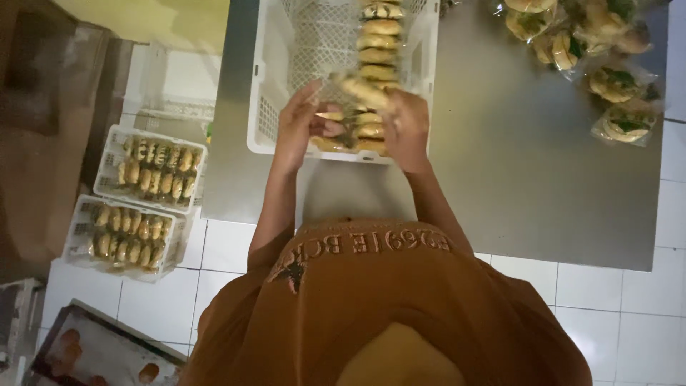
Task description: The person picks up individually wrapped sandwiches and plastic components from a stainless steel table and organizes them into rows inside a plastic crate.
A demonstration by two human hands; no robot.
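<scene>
Both hands work at the near end of a white plastic crate (268, 107) on the steel table (514, 179). The right hand (406, 129) grips a wrapped bun (364, 91), tilted above the row of buns (379, 43); the left hand (300, 125) seems to pinch another wrapped piece (330, 116).

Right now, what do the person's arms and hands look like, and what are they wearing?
Both arms are bare to the elbows, with no gloves, rings or watch visible on the left hand or right hand. The person wears a loose orange-brown T-shirt with pale lettering and a small dark emblem.
</scene>
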